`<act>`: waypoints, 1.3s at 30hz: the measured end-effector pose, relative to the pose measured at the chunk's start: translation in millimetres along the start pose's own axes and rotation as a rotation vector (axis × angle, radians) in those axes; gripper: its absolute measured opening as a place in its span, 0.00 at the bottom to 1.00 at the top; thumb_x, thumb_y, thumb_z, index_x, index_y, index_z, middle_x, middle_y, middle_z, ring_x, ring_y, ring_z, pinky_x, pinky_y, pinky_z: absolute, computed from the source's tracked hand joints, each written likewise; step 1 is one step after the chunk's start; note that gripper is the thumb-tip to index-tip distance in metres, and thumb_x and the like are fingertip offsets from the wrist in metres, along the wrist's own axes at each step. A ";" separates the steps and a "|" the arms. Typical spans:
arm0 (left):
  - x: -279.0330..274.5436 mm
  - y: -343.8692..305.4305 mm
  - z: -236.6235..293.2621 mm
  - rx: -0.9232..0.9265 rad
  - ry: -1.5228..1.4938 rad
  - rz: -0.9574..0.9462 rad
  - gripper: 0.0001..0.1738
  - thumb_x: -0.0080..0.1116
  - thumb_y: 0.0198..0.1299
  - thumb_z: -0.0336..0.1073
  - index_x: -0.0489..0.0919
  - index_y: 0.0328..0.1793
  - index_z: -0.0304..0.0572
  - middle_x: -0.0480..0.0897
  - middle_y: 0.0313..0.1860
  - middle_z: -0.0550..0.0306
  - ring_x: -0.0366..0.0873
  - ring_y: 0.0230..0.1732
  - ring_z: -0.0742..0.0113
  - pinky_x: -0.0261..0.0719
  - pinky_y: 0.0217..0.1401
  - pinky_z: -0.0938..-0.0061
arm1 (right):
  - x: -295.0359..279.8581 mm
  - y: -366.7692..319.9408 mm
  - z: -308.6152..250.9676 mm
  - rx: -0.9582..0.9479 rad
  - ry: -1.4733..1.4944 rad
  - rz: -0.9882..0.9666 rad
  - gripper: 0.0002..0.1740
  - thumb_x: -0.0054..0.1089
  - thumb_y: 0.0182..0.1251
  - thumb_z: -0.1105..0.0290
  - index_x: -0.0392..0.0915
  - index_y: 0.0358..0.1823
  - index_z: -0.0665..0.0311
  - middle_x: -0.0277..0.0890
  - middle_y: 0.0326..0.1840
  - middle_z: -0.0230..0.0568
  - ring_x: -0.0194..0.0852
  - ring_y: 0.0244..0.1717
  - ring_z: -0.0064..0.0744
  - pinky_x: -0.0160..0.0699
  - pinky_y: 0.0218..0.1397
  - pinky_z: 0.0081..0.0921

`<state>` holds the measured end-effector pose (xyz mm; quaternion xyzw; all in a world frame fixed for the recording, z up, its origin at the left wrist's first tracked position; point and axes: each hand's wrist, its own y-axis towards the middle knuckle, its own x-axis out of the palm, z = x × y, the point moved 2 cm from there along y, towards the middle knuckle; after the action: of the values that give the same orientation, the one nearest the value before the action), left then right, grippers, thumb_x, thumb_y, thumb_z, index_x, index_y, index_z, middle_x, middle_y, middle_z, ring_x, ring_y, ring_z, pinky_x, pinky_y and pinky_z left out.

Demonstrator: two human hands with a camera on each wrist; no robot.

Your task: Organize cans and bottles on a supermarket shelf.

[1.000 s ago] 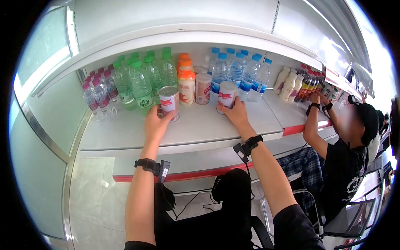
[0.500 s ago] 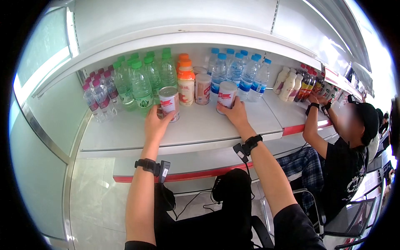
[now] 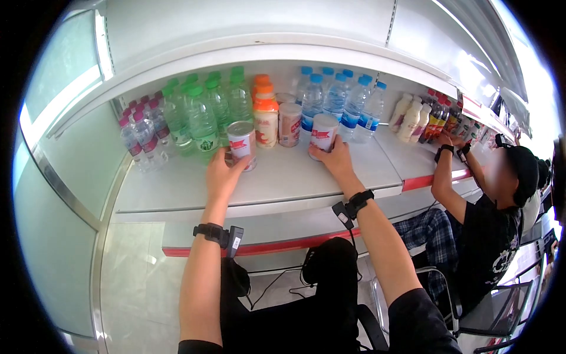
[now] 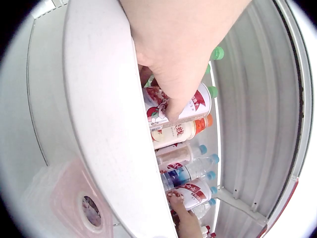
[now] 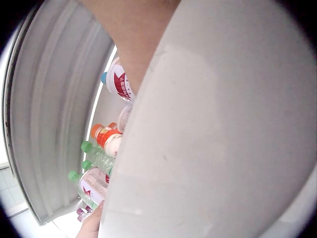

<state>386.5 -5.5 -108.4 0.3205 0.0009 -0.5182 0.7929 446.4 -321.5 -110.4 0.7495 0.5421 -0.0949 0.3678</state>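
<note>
In the head view my left hand (image 3: 223, 176) grips a white and red can (image 3: 240, 145) low on its side, in front of the green-capped bottles (image 3: 202, 121). My right hand (image 3: 337, 160) holds a matching can (image 3: 323, 134) in front of the blue-capped bottles (image 3: 336, 97). Between and behind them stand an orange-capped bottle (image 3: 266, 125) and another can (image 3: 289, 125). The left wrist view shows the left hand (image 4: 173, 64) with its thumb across the can (image 4: 198, 101). In the right wrist view the shelf edge hides the right hand's fingers beside the can (image 5: 119, 79).
Small purple-capped bottles (image 3: 143, 134) stand at the shelf's left end. Cream-coloured bottles (image 3: 409, 121) and dark bottles are further right. An upper shelf (image 3: 265, 50) overhangs everything. Another person (image 3: 489, 230) sits at the right, hands at the shelf.
The head view has shifted very slightly. Both hands still hold their cans in the same places, and the person at the right has moved their hands a little.
</note>
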 end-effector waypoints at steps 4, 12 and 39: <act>0.9 -0.5 0.9 0.025 0.009 0.004 0.28 0.75 0.51 0.47 0.80 0.50 0.34 0.85 0.39 0.49 0.83 0.39 0.57 0.80 0.44 0.65 | -1.6 -2.0 -2.7 -0.009 -0.057 0.024 0.44 0.81 0.45 0.45 0.73 0.54 0.72 0.77 0.48 0.59 0.75 0.52 0.54 0.76 0.55 0.42; -0.7 -1.5 3.1 0.026 0.015 0.011 0.28 0.75 0.51 0.47 0.80 0.49 0.33 0.85 0.38 0.49 0.84 0.39 0.55 0.80 0.45 0.64 | -1.9 -3.1 -3.9 -0.010 -0.042 0.015 0.45 0.80 0.46 0.45 0.72 0.55 0.72 0.75 0.50 0.62 0.74 0.52 0.54 0.76 0.55 0.43; 0.9 0.5 1.3 0.024 -0.005 0.007 0.27 0.75 0.51 0.46 0.80 0.49 0.33 0.85 0.36 0.50 0.83 0.37 0.58 0.80 0.43 0.67 | -4.1 -3.3 -4.8 -0.011 -0.037 -0.002 0.44 0.79 0.47 0.45 0.72 0.55 0.72 0.76 0.50 0.61 0.73 0.54 0.54 0.75 0.57 0.43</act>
<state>387.0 -6.7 -107.5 0.3287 -0.0086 -0.5161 0.7909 440.6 -320.9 -106.2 0.7450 0.5364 -0.1063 0.3820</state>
